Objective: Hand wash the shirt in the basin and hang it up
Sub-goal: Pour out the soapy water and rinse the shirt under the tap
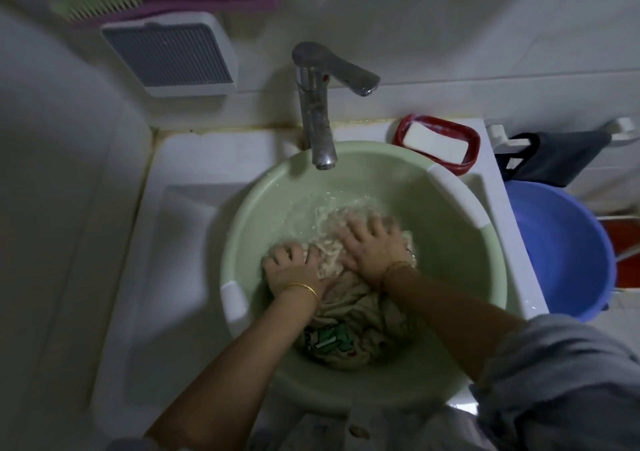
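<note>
We note, at the far upper left, a brush (104, 3) with green bristles and a pink handle against the wall, and just below it a white tray (169, 55) with a grey ribbed face. The white counter (194, 159) runs beneath, and the pale green basin (450, 277) sits in its hollow.

Inside the basin, the left hand (294, 270) is at the left of the wet heap, its fingers curled down into the cloth and gripping a bunch of the shirt (353, 312). A gold bangle (301, 289) circles that wrist. The shirt is beige and crumpled, lying in shallow water in the near half of the basin. Part of it is under both hands and the rest trails back between the forearms, where a green print shows.

The tap (317, 104) stands behind the basin, its spout over the far rim.

The right hand (372, 246) lies just beside the left and a little farther from us, fingers spread and pressed flat on top of the bunched cloth. The two hands are nearly touching, with the shirt directly under both.

To the right on the counter's back corner is a red soap dish (471, 145) holding a white bar of soap (433, 140). Beyond the counter's edge we record a dark cloth (561, 156) draped over a white rail, a blue bucket (561, 249) below it, and a grey sleeve (561, 381) pushed up the right arm.
</note>
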A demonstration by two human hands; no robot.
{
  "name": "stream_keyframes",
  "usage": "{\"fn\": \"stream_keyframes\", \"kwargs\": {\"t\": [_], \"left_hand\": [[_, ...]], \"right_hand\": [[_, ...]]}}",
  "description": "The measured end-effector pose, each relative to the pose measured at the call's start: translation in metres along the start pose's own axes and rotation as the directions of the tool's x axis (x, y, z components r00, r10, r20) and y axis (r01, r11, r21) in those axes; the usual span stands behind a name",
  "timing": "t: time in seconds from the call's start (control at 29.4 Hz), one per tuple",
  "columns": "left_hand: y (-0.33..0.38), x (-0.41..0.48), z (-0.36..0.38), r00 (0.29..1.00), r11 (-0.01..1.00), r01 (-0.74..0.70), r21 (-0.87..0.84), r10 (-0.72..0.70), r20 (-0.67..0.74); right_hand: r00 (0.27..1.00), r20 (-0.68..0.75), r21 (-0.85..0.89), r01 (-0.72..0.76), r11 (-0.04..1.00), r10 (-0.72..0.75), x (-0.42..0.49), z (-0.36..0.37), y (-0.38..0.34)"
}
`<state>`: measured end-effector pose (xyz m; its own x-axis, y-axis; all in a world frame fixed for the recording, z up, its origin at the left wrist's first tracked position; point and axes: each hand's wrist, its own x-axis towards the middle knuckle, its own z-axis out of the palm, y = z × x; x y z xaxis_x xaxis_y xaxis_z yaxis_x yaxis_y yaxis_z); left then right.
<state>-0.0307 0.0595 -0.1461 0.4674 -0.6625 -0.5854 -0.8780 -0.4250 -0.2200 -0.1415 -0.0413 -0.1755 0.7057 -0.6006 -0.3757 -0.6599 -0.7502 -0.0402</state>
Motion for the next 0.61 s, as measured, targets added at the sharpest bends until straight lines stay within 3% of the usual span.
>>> {"fn": "stream_keyframes", "kwargs": {"t": [0.07,0.14,0.2,0.34,0.44,0.48,0.54,0.58,0.61], "left_hand": [[0.001,-0.003,-0.001,0.996,0.989,0.033,-0.146,-0.022,0.081],[-0.002,-0.003,-0.007,0.981,0.917,0.043,-0.396,0.036,0.19],[-0.008,-0.004,-0.013,0.962,0.846,0.066,-0.529,0.087,0.258],[-0.008,-0.005,-0.01,0.962,0.904,-0.023,-0.428,0.137,0.236],[-0.003,-0.001,-0.006,0.979,0.872,-0.021,-0.49,0.117,0.165],[-0.004,0.002,-0.005,0.984,0.849,-0.023,-0.528,0.114,0.14],[-0.007,0.007,-0.007,0.995,0.751,-0.022,-0.66,0.082,0.06],[-0.008,0.008,-0.009,0.999,0.658,-0.008,-0.753,0.043,0.027],[-0.008,0.01,-0.011,1.0,0.497,0.022,-0.868,0.006,0.029]], "right_hand": [[0.983,-0.025,0.046,-0.182,0.982,0.184,-0.003,-0.004,0.0],[0.991,-0.015,0.057,-0.131,0.99,0.132,-0.008,-0.002,-0.006],[1.0,0.013,0.038,-0.02,0.999,0.02,-0.011,0.001,-0.003],[0.977,0.03,0.014,-0.211,0.977,0.211,-0.007,-0.012,0.0],[0.997,0.08,-0.124,0.031,0.992,-0.021,-0.012,-0.007,-0.004],[0.994,0.104,-0.14,0.032,0.99,-0.017,-0.014,-0.008,0.0],[0.977,0.057,-0.025,-0.202,0.979,0.203,-0.015,-0.008,0.006],[0.943,0.025,0.111,-0.333,0.936,0.333,-0.016,-0.006,0.004],[0.903,0.014,0.276,-0.417,0.866,0.43,-0.017,-0.005,0.0]]}}
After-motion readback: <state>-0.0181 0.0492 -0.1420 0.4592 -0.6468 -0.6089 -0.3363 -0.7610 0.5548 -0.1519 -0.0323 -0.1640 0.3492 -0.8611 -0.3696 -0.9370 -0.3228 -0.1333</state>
